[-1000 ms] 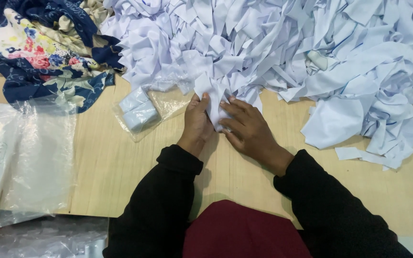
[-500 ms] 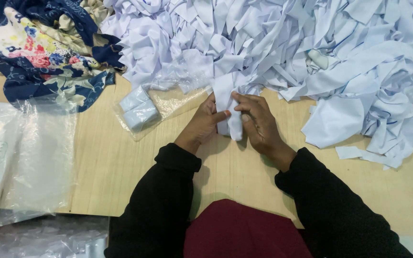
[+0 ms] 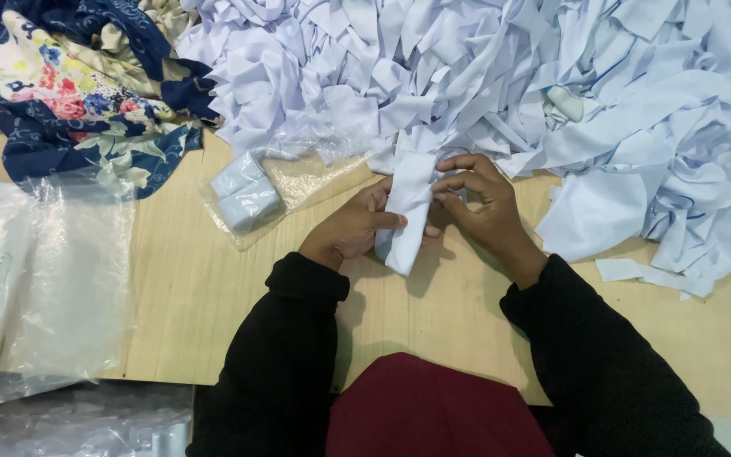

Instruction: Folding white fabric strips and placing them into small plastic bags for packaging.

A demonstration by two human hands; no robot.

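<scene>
At the bench's [image 3: 171, 313] far-left corner, floral fabric [image 3: 69, 93] is heaped, with clear plastic bags [image 3: 44, 271] laid along the left edge and a packed bag of folded strips [image 3: 247, 199] nearby. Near the middle, a white fabric strip [image 3: 406, 211] is pinched by the left hand [image 3: 353, 228] and the right hand [image 3: 484, 207]. A white strip pile [image 3: 552, 76] is spread across the far edge.
</scene>
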